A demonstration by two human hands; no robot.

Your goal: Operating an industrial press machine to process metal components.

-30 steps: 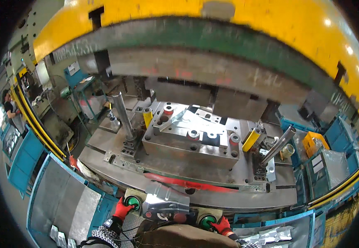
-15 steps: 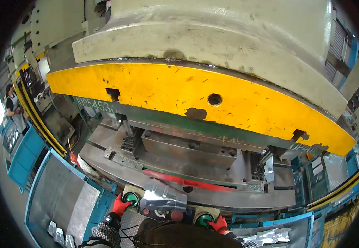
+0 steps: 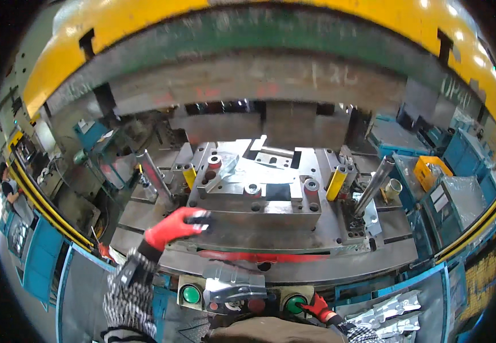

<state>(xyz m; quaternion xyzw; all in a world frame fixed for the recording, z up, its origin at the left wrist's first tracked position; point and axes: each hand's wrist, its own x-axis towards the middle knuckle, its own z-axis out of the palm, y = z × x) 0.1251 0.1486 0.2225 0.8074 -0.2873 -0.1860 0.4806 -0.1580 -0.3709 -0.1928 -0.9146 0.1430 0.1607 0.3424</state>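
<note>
My left hand (image 3: 174, 227), in a red glove, is raised over the front of the lower die (image 3: 254, 220) of a press. Its fingers stretch to the right, with dark, slightly blurred tips; nothing held can be made out. My right hand (image 3: 320, 309), also red-gloved, rests by the right green button (image 3: 296, 304) with a finger reaching onto it. Nobody touches the left green button (image 3: 191, 294). Between the buttons, a formed sheet-metal part (image 3: 234, 283) lies on the control box. A flat light metal piece (image 3: 239, 178) sits on top of the die.
Above hangs the upper die (image 3: 248, 77) under a yellow plate. Steel guide posts (image 3: 375, 186) and yellow posts (image 3: 336, 183) flank the lower die. Formed metal parts (image 3: 388, 308) fill a blue-framed bin at right. A person (image 3: 14, 194) stands far left.
The upper die has risen, exposing the lower die and the metal on it. My left hand has left its green button and moved up and forward. My right hand stays at its button.
</note>
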